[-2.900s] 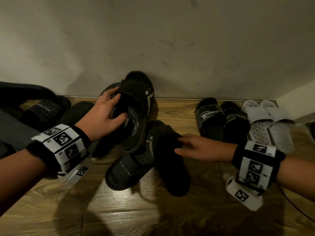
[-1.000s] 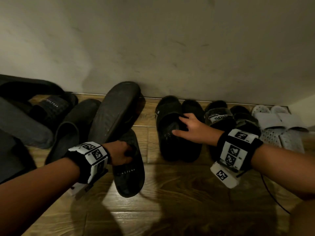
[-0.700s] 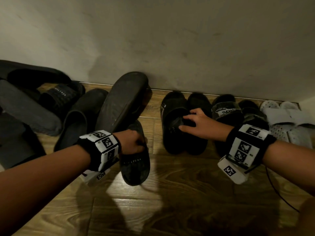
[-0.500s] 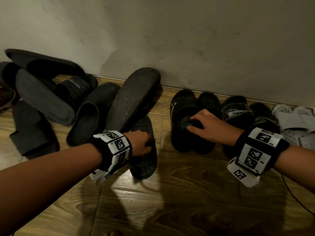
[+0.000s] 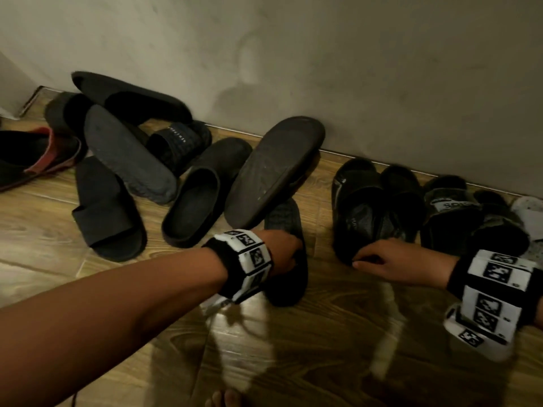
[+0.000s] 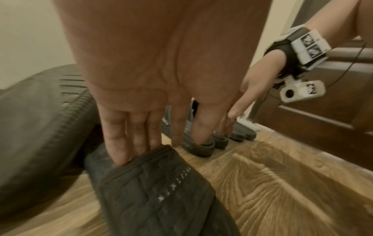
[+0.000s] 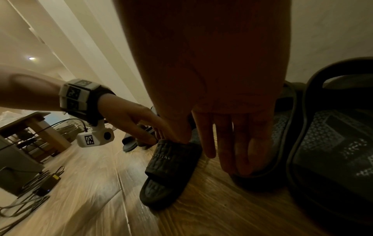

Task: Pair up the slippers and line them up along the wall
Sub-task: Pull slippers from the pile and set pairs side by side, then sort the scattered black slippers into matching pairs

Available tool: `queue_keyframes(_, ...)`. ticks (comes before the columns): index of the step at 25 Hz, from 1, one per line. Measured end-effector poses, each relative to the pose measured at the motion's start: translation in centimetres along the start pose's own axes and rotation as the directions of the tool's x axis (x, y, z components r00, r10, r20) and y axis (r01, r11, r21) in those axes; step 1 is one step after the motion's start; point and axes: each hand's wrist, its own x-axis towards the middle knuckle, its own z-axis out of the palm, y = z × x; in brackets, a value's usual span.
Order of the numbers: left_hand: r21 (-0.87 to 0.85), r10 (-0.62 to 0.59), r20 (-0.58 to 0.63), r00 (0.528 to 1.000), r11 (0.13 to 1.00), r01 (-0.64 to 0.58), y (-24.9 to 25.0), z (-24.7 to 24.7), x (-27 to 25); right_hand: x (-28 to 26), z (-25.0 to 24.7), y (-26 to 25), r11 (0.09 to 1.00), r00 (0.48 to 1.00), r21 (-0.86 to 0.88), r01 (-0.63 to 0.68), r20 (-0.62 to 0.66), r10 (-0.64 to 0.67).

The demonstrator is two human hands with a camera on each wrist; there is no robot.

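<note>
My left hand [image 5: 283,254] grips a black quilted slide [image 5: 289,218] by its strap; in the left wrist view the fingers [image 6: 125,148] are tucked under the lettered strap [image 6: 159,191]. The slide lies on the wood floor, its toe under an upturned dark slipper [image 5: 273,171] that leans toward the wall. A similar lettered slide [image 5: 176,136] sits in the pile at left. My right hand [image 5: 379,259] rests with straight fingers [image 7: 232,151] on the heel of a black pair [image 5: 379,201] standing against the wall.
Right of the black pair stand a white-lettered black pair [image 5: 458,218] and a white pair [image 5: 529,215]. Left lie a black clog [image 5: 202,195], an upturned sole [image 5: 129,154], a flat slide [image 5: 108,210] and a red-lined shoe [image 5: 38,154]. Cables [image 7: 30,191] lie behind.
My right hand has slid from the straps of the black pair back to its heel. My left hand keeps its hold on the quilted slide. The head view has swung left, showing more of the pile.
</note>
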Motion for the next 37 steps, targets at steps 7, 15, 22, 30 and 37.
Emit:
queue_keyframes(7, 0.016, 0.073, 0.031, 0.997, 0.997, -0.073, -0.4, -0.7, 1.0, -2.8, -1.1, -4.4, 0.998, 0.993, -0.064, -0.019, 0.113, 0.026)
queue_keyframes(15, -0.054, 0.047, -0.127, 0.991, 0.997, -0.054, -1.4, -3.9, -1.1, -1.6, -4.2, -4.2, 0.942, 0.992, -0.309, 0.129, 0.047, -0.121)
queue_keyframes(22, -0.074, 0.009, -0.34, 0.94, 0.997, -0.037, -6.9, -7.2, -11.6, 5.0, -6.7, -5.2, 0.887, 0.957, -0.359, 0.29, 0.125, -0.262)
queue_keyframes(30, 0.04, -0.197, -0.235, 0.952, 0.976, 0.212, -11.3, -1.3, -14.1, 14.4, -5.8, -5.7, 0.902, 0.956, -0.327, 0.283, 0.169, -0.239)
queue_keyframes(37, 0.331, -0.162, -0.073, 0.984, 0.927, 0.177, -13.7, 2.8, -12.6, 14.3, -4.3, -5.4, 0.914, 0.991, -0.389, 0.112, 0.117, -0.072)
